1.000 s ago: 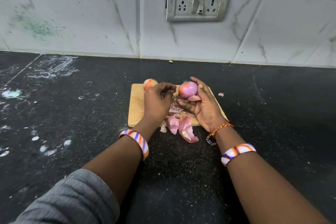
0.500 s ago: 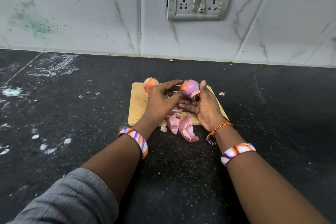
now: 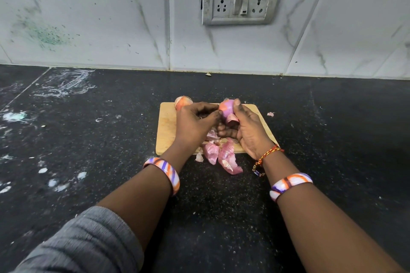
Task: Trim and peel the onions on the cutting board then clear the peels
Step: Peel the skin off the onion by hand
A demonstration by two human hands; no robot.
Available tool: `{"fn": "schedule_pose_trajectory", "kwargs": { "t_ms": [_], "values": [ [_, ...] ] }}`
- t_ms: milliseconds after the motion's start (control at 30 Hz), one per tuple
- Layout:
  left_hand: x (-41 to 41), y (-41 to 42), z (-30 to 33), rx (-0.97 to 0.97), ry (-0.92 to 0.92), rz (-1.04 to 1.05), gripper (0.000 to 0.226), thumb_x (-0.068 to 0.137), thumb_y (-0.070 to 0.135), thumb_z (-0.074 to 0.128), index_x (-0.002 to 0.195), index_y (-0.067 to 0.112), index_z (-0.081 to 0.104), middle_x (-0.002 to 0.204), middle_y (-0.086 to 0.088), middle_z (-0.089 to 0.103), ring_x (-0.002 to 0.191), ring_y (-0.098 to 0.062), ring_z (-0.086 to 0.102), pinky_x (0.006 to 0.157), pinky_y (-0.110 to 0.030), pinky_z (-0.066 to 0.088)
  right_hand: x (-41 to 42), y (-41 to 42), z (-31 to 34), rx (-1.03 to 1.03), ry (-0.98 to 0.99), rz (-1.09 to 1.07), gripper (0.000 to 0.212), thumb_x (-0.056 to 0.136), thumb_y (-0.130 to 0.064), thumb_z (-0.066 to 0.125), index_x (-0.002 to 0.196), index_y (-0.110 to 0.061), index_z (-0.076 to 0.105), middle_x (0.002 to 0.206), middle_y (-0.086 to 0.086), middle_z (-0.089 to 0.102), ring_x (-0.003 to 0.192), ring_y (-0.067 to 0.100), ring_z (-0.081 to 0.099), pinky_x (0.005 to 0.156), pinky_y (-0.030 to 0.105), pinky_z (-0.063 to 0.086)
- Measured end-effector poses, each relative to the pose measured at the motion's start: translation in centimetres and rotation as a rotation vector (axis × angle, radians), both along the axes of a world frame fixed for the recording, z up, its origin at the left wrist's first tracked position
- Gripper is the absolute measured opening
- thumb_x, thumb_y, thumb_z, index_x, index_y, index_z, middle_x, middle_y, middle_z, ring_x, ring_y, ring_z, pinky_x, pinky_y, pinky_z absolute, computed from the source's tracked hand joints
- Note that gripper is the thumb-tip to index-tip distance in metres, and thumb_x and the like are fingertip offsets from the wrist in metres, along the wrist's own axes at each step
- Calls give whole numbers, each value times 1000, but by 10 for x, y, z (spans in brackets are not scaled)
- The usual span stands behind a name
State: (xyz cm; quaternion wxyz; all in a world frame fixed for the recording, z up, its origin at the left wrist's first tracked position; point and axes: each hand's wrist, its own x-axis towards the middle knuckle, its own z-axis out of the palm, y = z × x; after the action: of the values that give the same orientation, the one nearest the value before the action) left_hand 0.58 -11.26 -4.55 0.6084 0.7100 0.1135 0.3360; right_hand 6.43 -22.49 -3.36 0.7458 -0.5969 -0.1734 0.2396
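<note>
- Leave spare onion (image 3: 183, 102) at far-left corner of board (image 3: 166, 126).
- Left hand (image 3: 195, 123): fingertips pinching at peeled onion (image 3: 226, 109); pull skin slowly, downward.
- Right hand (image 3: 247, 129): fingers curled round it, above board; grip firmly.
- Drop strips onto peels (image 3: 221, 154), near edge.

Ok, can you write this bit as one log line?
step: peeling | right hand: holds purple onion | left hand: pinches its skin | peels: uncleared | second onion: on board
</note>
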Motion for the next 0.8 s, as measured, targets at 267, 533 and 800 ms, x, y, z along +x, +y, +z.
{"fn": "schedule_pose_trajectory", "kwargs": {
  "t_ms": [267,533,800],
  "values": [
    [-1,1,-1,54,18,47,11,79,1,67,89,1,71,72,3,65,58,9,59,61,-8,48,-1,1,0,-48,-27,9,44,97,-34,40,113,5,53,54,7,64,40,12,59,43,19,52],
    [1,2,-1,77,70,138,11,79,0,63,79,8,70,69,0,64,64,-6,59,64,-19,52,-3,2,1,-80,-39,9,46,96,-35,42,119,5,50,48,7,61,37,12,57,41,18,50],
    [-4,-4,3,80,42,45,16,79,9,70,94,7,70,70,14,61,57,13,56,60,-4,46,-4,1,0,-46,-54,-7,20,94,-27,49,92,-8,55,52,4,63,40,11,58,42,19,51]
  ]
}}
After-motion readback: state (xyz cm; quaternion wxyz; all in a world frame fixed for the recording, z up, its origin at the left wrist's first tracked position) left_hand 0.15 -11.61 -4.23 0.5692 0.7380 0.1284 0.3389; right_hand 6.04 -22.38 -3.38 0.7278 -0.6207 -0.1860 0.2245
